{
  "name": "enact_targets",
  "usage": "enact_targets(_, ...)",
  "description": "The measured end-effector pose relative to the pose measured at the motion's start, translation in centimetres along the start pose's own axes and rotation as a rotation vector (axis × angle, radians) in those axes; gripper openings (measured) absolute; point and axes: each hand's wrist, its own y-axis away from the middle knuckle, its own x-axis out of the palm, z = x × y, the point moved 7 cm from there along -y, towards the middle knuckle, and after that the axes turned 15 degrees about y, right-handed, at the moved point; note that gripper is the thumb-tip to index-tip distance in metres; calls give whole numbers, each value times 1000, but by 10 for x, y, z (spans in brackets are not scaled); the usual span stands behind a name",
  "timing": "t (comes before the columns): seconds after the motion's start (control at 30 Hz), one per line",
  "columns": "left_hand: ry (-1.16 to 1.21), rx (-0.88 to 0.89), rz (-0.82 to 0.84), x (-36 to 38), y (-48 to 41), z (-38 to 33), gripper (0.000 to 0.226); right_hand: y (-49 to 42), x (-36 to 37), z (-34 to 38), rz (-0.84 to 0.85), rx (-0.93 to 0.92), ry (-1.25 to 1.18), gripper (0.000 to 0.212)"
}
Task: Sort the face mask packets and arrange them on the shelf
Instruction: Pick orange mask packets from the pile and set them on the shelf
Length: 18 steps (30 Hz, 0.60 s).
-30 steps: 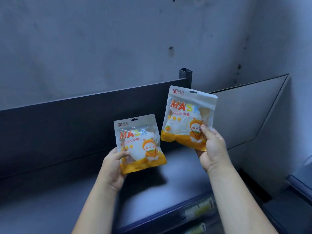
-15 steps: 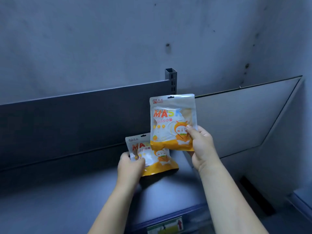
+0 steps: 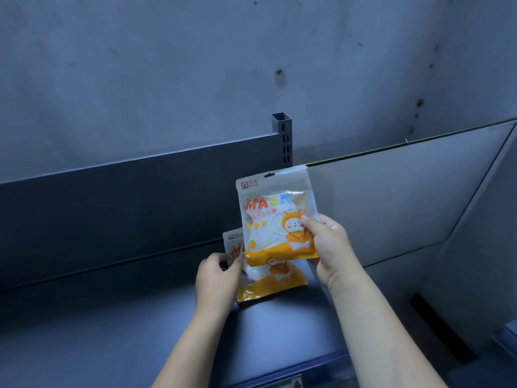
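The packet in your right hand, the upper packet (image 3: pixel 277 217), read "MASK" in orange, yellow and blue letters, with "小号" just beneath and a small red logo at the top left whose characters were too fine to read surely. A cartoon figure in an orange hood sat on its front above an orange bottom band. It stood upright in the air, long axis vertical, hang-hole end up and printed face toward you.

Your right hand (image 3: pixel 333 247) pinched its lower right corner, thumb on the front and fingers behind.

Behind and below it, the lower packet (image 3: pixel 271 281) showed only "MA" and the same logo. Its orange bottom edge rested on the shelf (image 3: pixel 112 317) and its top pointed toward the back panel (image 3: pixel 126 205). Your left hand (image 3: pixel 216 278) gripped its left edge with curled fingers.

The two packets overlapped in view; whether they touched could not be told.

The slotted upright post (image 3: pixel 282 135) rose just behind them, a pale side panel (image 3: pixel 391 191) ran off to the right, and open shelf stretched to the left.
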Motion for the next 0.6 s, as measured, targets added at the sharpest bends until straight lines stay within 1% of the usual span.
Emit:
enact_targets(0.07,39,-7,-21,-4,-3,0,11,-1,5,-7,10,28,28,12)
enact_targets(0.17,112,-50,-33,-7,-6,1,29,-2,12,-12,2,45,154,15)
enact_targets(0.27,184,-76,-18,-7,-5,-3,43,-1,20,-15,-44,64,361,31)
enact_targets(0.3,181,-76,-4,-7,-4,-5,42,-2,21,-15,-66,42,462,35)
enact_targets(0.33,173,-72,18,-7,-4,-6,37,-2,23,-13,-88,17,564,34)
enact_targets(0.4,154,-63,56,-5,-2,-7,25,1,25,-12,-141,-16,739,24)
enact_targets(0.47,142,-59,74,-3,-1,-5,17,3,26,-14,-185,-24,862,17)
enact_targets(0.53,134,-55,90,-1,0,-3,15,4,27,-17,-226,-33,968,19)
enact_targets(0.6,140,-49,112,0,1,-3,20,5,30,-18,-240,-40,1057,25)
